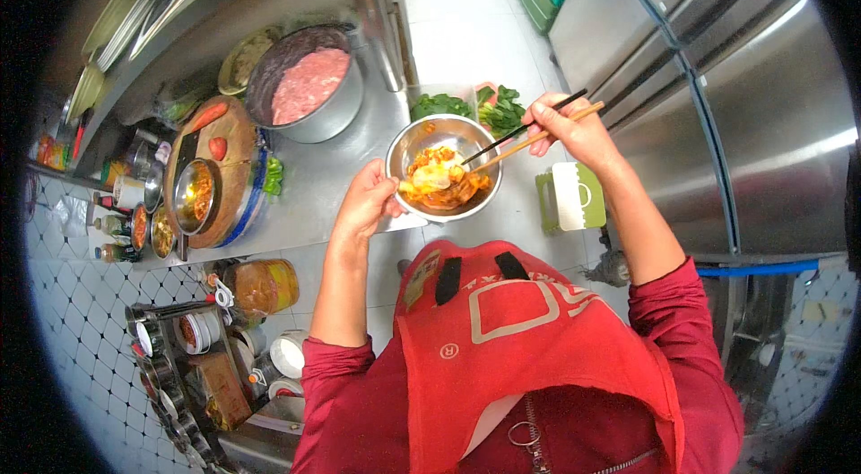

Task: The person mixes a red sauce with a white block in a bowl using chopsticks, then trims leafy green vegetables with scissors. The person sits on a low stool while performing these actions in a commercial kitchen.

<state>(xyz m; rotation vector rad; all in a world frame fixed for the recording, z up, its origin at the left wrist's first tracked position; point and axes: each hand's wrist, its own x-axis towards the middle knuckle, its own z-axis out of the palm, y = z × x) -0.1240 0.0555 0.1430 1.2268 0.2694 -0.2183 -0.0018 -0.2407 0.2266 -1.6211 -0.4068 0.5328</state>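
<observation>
My left hand (368, 199) grips the left rim of a steel mixing bowl (444, 126), thumb over the edge. The bowl holds food coated in orange-red sauce (440, 181), with a paler piece on top. My right hand (572, 131) holds two chopsticks, one black (518, 131) and one of light wood (525, 146); their tips touch the food in the bowl. Just beyond the bowl, leafy greens (442, 105) lie in a clear container, and more greens (501, 112) are beside it.
A deep metal pot of pink minced meat (313, 84) stands on the steel counter (323, 185). Left of it, a round wooden chopping board (232, 171) bears a cleaver, a carrot and a small bowl of sauce (196, 196). Steel refrigerator doors (760, 104) flank the right; a green-and-white stool (572, 197) stands below.
</observation>
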